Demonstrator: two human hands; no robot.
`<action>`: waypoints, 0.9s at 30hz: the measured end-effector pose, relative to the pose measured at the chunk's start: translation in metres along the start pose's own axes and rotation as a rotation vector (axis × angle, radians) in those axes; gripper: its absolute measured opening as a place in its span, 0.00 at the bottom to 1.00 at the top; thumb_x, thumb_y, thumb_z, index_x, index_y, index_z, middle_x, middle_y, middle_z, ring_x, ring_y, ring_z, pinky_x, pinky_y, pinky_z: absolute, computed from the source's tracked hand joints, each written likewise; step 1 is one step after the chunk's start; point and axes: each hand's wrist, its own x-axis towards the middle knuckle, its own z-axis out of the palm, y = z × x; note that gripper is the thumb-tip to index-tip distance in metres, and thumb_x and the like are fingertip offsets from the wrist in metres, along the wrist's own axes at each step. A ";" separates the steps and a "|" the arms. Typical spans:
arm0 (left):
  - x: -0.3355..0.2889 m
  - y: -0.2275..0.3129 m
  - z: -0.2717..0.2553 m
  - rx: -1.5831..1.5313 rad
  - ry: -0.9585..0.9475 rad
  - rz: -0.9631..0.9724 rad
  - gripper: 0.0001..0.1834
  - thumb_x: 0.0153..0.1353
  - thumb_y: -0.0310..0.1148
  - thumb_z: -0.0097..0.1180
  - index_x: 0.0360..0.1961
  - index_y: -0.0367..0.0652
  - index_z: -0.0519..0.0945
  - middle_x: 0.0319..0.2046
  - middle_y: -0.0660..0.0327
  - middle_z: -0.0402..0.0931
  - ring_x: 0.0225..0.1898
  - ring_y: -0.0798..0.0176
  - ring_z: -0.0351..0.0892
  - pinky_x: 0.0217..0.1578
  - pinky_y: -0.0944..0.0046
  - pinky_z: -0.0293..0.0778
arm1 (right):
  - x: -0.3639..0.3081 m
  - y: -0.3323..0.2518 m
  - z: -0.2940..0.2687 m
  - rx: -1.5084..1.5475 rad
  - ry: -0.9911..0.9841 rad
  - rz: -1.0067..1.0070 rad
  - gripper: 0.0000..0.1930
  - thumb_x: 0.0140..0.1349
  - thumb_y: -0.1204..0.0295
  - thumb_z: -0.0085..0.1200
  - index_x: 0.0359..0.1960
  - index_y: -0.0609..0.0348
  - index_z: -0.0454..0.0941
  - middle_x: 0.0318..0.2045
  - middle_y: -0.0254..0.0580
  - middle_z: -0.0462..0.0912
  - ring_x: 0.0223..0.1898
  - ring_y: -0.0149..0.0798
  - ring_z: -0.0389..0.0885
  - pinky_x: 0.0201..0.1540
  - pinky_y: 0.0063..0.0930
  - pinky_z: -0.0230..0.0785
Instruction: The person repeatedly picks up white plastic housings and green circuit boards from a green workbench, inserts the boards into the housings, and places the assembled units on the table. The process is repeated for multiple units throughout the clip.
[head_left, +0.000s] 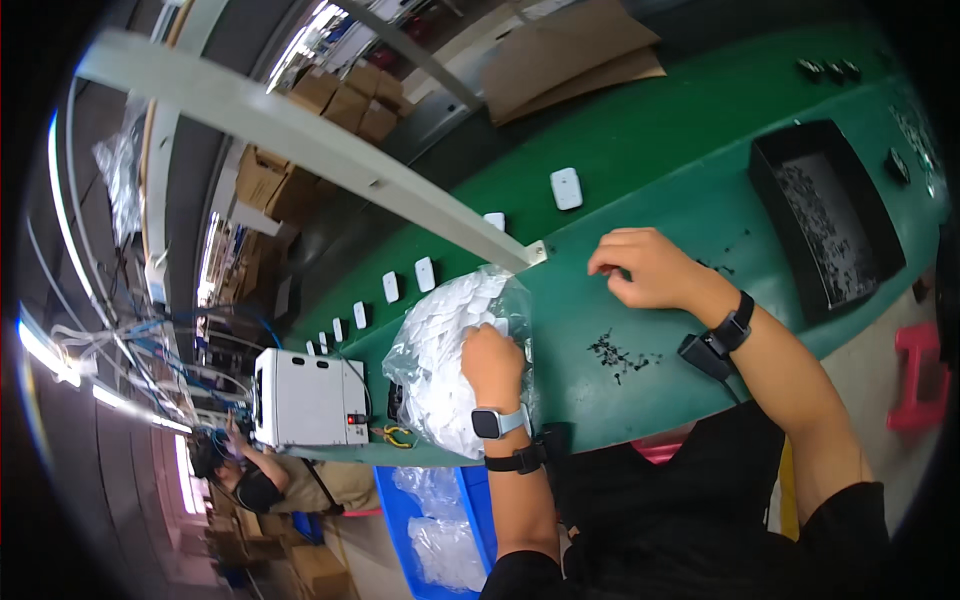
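My left hand (492, 368) rests on a clear plastic bag (520, 300) filled with flat white pieces (440, 335). Its fingers curl down among those pieces, and the fingertips are hidden. Above the green bench my right hand (650, 268) is raised with thumb and fingers drawn together; I cannot make out anything between them. A loose cluster of small black parts (612, 355) lies on the bench below that hand. A few more small black parts (715, 267) lie behind the wrist.
A black tray (775, 165) holding small dark parts stands at right. White rounded devices (566, 188) line the green bench (640, 200) beyond a metal post (380, 185). At left are a white machine (310, 400), yellow-handled pliers (397, 436), a blue bin (395, 520) and another person (275, 485).
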 end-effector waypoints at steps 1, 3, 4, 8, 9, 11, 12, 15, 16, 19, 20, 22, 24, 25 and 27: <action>-0.001 0.000 0.000 -0.010 -0.024 -0.001 0.07 0.55 0.27 0.59 0.31 0.33 0.82 0.36 0.45 0.79 0.37 0.41 0.82 0.37 0.47 0.78 | -0.003 -0.001 0.001 0.022 -0.045 0.022 0.08 0.47 0.80 0.53 0.31 0.60 0.81 0.27 0.41 0.81 0.31 0.45 0.81 0.34 0.38 0.74; 0.000 -0.007 0.001 -0.014 -0.027 0.011 0.09 0.52 0.31 0.63 0.31 0.35 0.84 0.36 0.46 0.81 0.37 0.41 0.82 0.39 0.48 0.77 | -0.004 -0.004 0.004 0.074 -0.141 0.044 0.07 0.47 0.79 0.54 0.30 0.59 0.81 0.26 0.40 0.80 0.30 0.43 0.81 0.34 0.37 0.74; 0.001 -0.009 0.003 -0.009 -0.019 0.034 0.09 0.52 0.31 0.62 0.30 0.35 0.84 0.36 0.45 0.81 0.36 0.41 0.82 0.39 0.48 0.77 | -0.005 -0.005 0.003 0.078 -0.217 0.052 0.07 0.48 0.77 0.54 0.29 0.59 0.82 0.26 0.40 0.80 0.30 0.43 0.81 0.34 0.37 0.74; 0.003 -0.001 -0.010 -0.014 0.064 0.109 0.09 0.52 0.29 0.61 0.31 0.33 0.82 0.35 0.44 0.80 0.35 0.41 0.81 0.39 0.48 0.77 | -0.009 -0.001 0.008 0.087 -0.467 0.077 0.08 0.49 0.74 0.54 0.30 0.58 0.84 0.27 0.39 0.82 0.32 0.44 0.82 0.35 0.39 0.74; 0.002 0.004 -0.014 -0.029 0.091 0.124 0.09 0.53 0.28 0.60 0.32 0.32 0.82 0.35 0.44 0.80 0.35 0.42 0.81 0.40 0.49 0.77 | -0.009 -0.003 0.009 0.097 -0.513 0.100 0.08 0.50 0.74 0.55 0.31 0.58 0.85 0.28 0.39 0.82 0.32 0.45 0.82 0.35 0.39 0.75; 0.004 0.011 -0.022 -0.289 0.093 0.093 0.10 0.53 0.27 0.59 0.34 0.31 0.78 0.37 0.43 0.77 0.37 0.41 0.78 0.43 0.50 0.77 | -0.011 -0.004 0.010 0.103 -0.571 0.130 0.08 0.50 0.73 0.56 0.31 0.58 0.85 0.29 0.39 0.83 0.33 0.45 0.83 0.36 0.40 0.75; 0.004 0.009 -0.024 -0.413 0.096 0.066 0.10 0.54 0.27 0.59 0.35 0.30 0.76 0.38 0.42 0.76 0.38 0.40 0.77 0.45 0.50 0.77 | -0.010 -0.005 0.013 0.105 -0.590 0.130 0.08 0.51 0.73 0.56 0.31 0.58 0.85 0.29 0.39 0.83 0.33 0.45 0.83 0.37 0.40 0.75; 0.008 0.017 -0.017 -1.152 -0.001 -0.017 0.07 0.65 0.23 0.52 0.43 0.34 0.72 0.42 0.49 0.77 0.38 0.54 0.79 0.41 0.59 0.76 | -0.011 -0.006 0.017 0.066 -0.629 0.107 0.07 0.50 0.72 0.57 0.30 0.58 0.85 0.29 0.41 0.83 0.33 0.47 0.83 0.37 0.41 0.75; 0.011 0.027 -0.020 -1.435 -0.022 -0.054 0.06 0.67 0.23 0.50 0.44 0.35 0.71 0.43 0.50 0.78 0.39 0.57 0.79 0.40 0.60 0.76 | -0.011 -0.007 0.017 0.043 -0.638 0.095 0.07 0.50 0.72 0.57 0.30 0.58 0.85 0.30 0.41 0.84 0.32 0.47 0.83 0.37 0.41 0.76; 0.018 0.061 -0.042 -1.818 -0.065 -0.149 0.08 0.69 0.20 0.50 0.48 0.38 0.70 0.42 0.55 0.78 0.36 0.67 0.76 0.31 0.68 0.71 | -0.011 -0.007 0.018 0.030 -0.633 0.071 0.07 0.51 0.72 0.58 0.30 0.58 0.85 0.30 0.42 0.84 0.32 0.48 0.83 0.38 0.41 0.76; 0.021 0.066 -0.038 -1.904 -0.072 -0.164 0.10 0.68 0.20 0.51 0.49 0.38 0.70 0.42 0.55 0.78 0.34 0.67 0.75 0.29 0.69 0.70 | -0.010 -0.007 0.020 0.014 -0.629 0.077 0.06 0.51 0.72 0.57 0.30 0.58 0.85 0.29 0.42 0.84 0.32 0.48 0.83 0.38 0.41 0.76; 0.026 0.075 -0.030 -2.079 -0.088 -0.191 0.14 0.66 0.20 0.54 0.51 0.37 0.70 0.42 0.54 0.77 0.30 0.67 0.73 0.25 0.72 0.66 | -0.009 -0.008 0.020 -0.023 -0.619 0.089 0.06 0.52 0.72 0.57 0.29 0.58 0.84 0.29 0.42 0.84 0.33 0.48 0.84 0.38 0.41 0.76; 0.030 0.081 -0.019 -2.078 -0.073 -0.210 0.17 0.62 0.18 0.58 0.51 0.37 0.72 0.39 0.59 0.77 0.28 0.73 0.68 0.23 0.73 0.60 | -0.009 -0.005 0.019 -0.025 -0.558 0.120 0.06 0.53 0.72 0.57 0.29 0.59 0.84 0.28 0.43 0.84 0.32 0.48 0.83 0.37 0.40 0.76; 0.031 0.083 -0.014 -2.036 -0.061 -0.204 0.17 0.61 0.17 0.58 0.51 0.37 0.73 0.38 0.60 0.77 0.27 0.73 0.68 0.23 0.73 0.60 | -0.009 -0.004 0.017 -0.027 -0.528 0.137 0.06 0.54 0.72 0.56 0.28 0.60 0.83 0.28 0.43 0.84 0.32 0.48 0.83 0.37 0.40 0.76; 0.032 0.084 -0.003 -1.895 -0.002 -0.202 0.18 0.60 0.15 0.57 0.51 0.37 0.74 0.37 0.62 0.76 0.27 0.75 0.67 0.24 0.73 0.59 | -0.003 -0.005 0.008 0.087 -0.442 0.185 0.05 0.56 0.73 0.57 0.30 0.61 0.83 0.28 0.41 0.84 0.30 0.42 0.83 0.36 0.34 0.76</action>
